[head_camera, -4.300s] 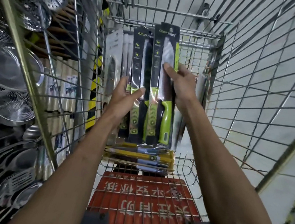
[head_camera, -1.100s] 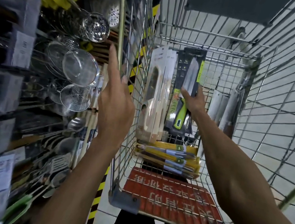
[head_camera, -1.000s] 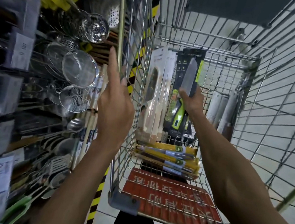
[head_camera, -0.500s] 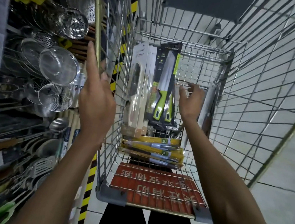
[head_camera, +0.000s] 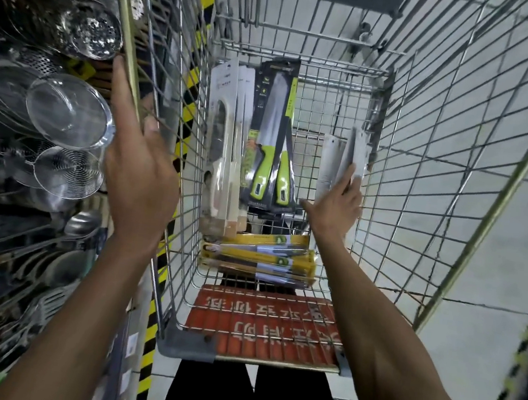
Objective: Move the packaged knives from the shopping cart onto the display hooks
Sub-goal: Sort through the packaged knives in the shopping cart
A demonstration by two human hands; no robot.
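Black packs of green-handled knives (head_camera: pixel 271 141) lean upright against the far end of the shopping cart (head_camera: pixel 382 75). White packs with pale-handled knives (head_camera: pixel 224 149) stand to their left. Flat yellow knife packs (head_camera: pixel 259 260) lie on the cart floor. Grey-white packs (head_camera: pixel 329 161) lean at the cart's right wall. My right hand (head_camera: pixel 332 209) reaches to them, fingers straight and touching one pack, thumb spread wide. My left hand (head_camera: pixel 139 169) rests on a brass-coloured bar (head_camera: pixel 125 19) by the cart's left side, index finger straight up along it.
To the left, a shelf rack holds hanging metal strainers (head_camera: pixel 68 111), skimmers (head_camera: pixel 68 172) and ladles. A red seat flap (head_camera: pixel 261 326) covers the cart's near end. Yellow-black hazard tape (head_camera: pixel 190 99) runs along the floor by the rack. Grey tiled floor lies to the right.
My right hand let go of the green-handled knife pack, which now leans in the cart, and moved right to the grey-white packs. My left hand stayed on the bar.
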